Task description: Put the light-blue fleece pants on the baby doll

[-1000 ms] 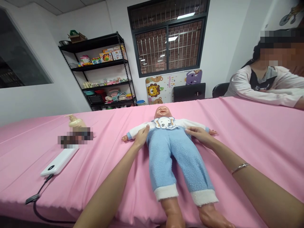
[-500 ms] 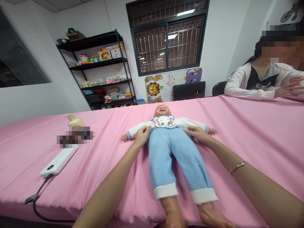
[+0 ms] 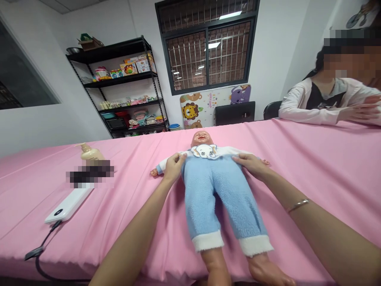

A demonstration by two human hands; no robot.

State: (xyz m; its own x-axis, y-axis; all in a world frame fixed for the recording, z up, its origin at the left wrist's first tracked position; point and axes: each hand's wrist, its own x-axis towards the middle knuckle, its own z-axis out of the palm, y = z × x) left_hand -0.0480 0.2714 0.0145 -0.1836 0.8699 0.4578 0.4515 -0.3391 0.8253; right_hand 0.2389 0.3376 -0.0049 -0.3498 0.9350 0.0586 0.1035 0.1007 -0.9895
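A baby doll [image 3: 202, 138] lies on its back on the pink cloth, its bare feet toward me. It wears fleecy light-blue pants [image 3: 205, 190] with white cuffs and a white top with an elephant face [image 3: 204, 151] on the chest. My left hand [image 3: 175, 166] pinches the waistband edge of the pants at one side. On the opposite side my right hand [image 3: 250, 163] grips the same waistband between thumb and fingers. The fabric is drawn out sideways between both hands. My hands partly cover the doll's sleeves.
A pink-covered table [image 3: 127, 190] spans the view. At left are a pump bottle [image 3: 91, 153], a blurred-out object and a white power bank [image 3: 70, 203] with a black cable. Another person [image 3: 315, 99] sits at the far right. Behind stand a shelf rack [image 3: 119, 77] and a black chair [image 3: 235, 114].
Both hands have pulled the waistband outward and slightly up toward the doll's chest, so the waist looks wider. The whole view has shifted slightly.
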